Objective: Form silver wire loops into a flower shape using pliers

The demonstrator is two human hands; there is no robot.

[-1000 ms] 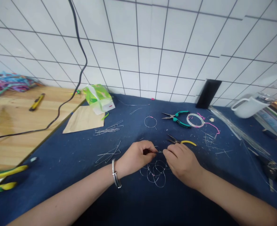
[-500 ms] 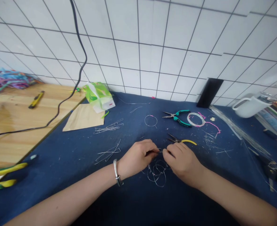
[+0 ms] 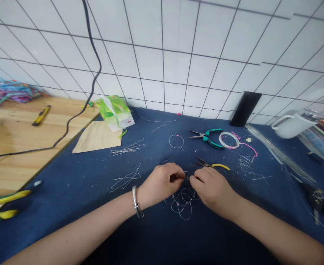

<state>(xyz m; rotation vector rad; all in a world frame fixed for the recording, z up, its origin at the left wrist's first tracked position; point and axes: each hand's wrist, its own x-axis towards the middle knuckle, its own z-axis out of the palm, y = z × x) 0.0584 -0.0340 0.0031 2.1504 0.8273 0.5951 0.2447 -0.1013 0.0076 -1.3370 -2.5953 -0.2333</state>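
My left hand (image 3: 162, 183) and my right hand (image 3: 213, 188) meet over the blue cloth (image 3: 95, 206), fingertips pinched together on a thin silver wire that joins a cluster of wire rings (image 3: 182, 204) with small pink beads. The rings hang or lie just below the hands. A metal bangle sits on my left wrist. Yellow-handled pliers (image 3: 213, 165) lie just beyond my right hand.
Teal-handled pliers (image 3: 208, 137), a coil of clear cord (image 3: 228, 140) and a pink strand lie further back. Loose wire pieces (image 3: 127, 149), a single wire ring (image 3: 176, 141), a green tissue pack (image 3: 115, 111), brown paper, a white jug (image 3: 292, 124), a wooden table (image 3: 13, 147) with a cable and cutter.
The hands stay pinched on the wire and have barely shifted; the ring cluster has swung slightly. The view has tilted a little.
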